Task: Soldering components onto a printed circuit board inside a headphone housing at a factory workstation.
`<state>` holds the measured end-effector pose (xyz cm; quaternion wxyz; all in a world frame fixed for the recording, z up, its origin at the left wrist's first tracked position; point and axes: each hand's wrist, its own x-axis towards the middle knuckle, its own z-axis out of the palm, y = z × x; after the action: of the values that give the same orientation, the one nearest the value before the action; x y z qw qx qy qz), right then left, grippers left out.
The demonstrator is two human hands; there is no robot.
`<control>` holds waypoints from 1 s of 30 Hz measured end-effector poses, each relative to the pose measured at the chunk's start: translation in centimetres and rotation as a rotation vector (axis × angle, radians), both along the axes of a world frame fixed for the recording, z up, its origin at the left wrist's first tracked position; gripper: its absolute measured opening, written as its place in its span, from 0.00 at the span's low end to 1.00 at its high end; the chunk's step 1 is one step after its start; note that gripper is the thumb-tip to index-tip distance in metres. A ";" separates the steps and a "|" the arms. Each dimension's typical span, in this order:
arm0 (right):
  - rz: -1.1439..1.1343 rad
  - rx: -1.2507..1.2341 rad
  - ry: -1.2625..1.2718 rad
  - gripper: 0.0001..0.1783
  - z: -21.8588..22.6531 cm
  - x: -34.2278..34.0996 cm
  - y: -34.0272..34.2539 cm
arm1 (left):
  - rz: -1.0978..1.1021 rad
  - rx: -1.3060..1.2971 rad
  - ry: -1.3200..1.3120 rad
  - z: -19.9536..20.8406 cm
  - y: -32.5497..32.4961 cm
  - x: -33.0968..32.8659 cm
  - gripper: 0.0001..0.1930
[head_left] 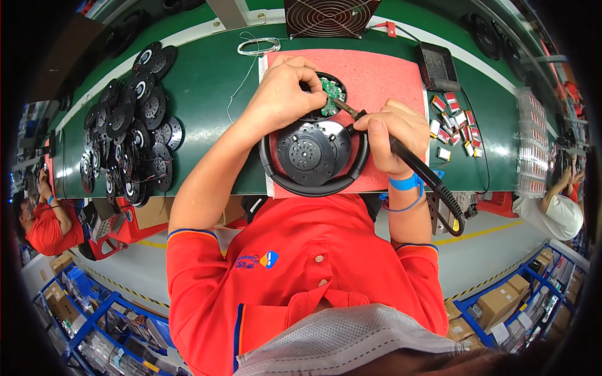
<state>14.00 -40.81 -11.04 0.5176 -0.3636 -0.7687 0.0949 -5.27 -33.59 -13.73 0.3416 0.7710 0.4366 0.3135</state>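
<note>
A green circuit board (332, 93) lies in a round black housing on the pink mat. My left hand (285, 91) reaches over the housing's left side, thumb and forefinger pinched at the board's edge. Whatever is between those fingertips is too small to make out. My right hand (396, 135) grips a soldering iron (407, 156), its metal tip pointing up-left onto the board beside my left fingertips. Closer to me lies a black ring-shaped frame (313, 189), with black perforated discs (304, 153) inside it. A blue strap (406, 183) circles my right wrist.
Many black discs (135, 119) are heaped at left. A coil of thin wire (259, 46) lies beyond the pink mat (376, 69). A fan (329, 17) stands at the back. Small battery packs (456, 122), a black tray (437, 66) and stacked clear trays (532, 144) are at right.
</note>
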 end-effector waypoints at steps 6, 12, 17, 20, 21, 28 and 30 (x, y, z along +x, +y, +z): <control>0.010 0.016 0.000 0.11 -0.2 0.0 0.0 | -0.075 -0.055 0.057 0.9 0.6 -0.3 0.07; 0.007 0.004 0.004 0.11 0.2 0.1 -0.1 | -0.122 -0.054 0.115 1.1 1.2 -0.4 0.08; 0.015 0.024 -0.006 0.11 -0.1 0.0 0.1 | -0.146 -0.058 0.152 1.4 1.3 -0.3 0.07; 0.016 0.033 0.000 0.11 0.0 -0.1 0.0 | -0.157 -0.075 0.147 1.3 1.5 -0.3 0.06; 0.014 0.020 -0.021 0.11 0.2 -0.1 -0.1 | -0.156 -0.076 0.147 1.3 1.5 -0.3 0.06; 0.014 0.020 -0.034 0.12 0.1 -0.1 -0.1 | -0.167 -0.032 0.117 1.4 1.6 -0.2 0.06; 0.012 0.029 -0.022 0.12 0.2 -0.1 -0.1 | -0.166 -0.010 0.109 1.4 1.6 -0.3 0.06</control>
<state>13.88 -40.92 -10.82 0.5138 -0.3526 -0.7777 0.0830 -5.57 -31.97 -12.38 0.3460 0.8186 0.3910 0.2393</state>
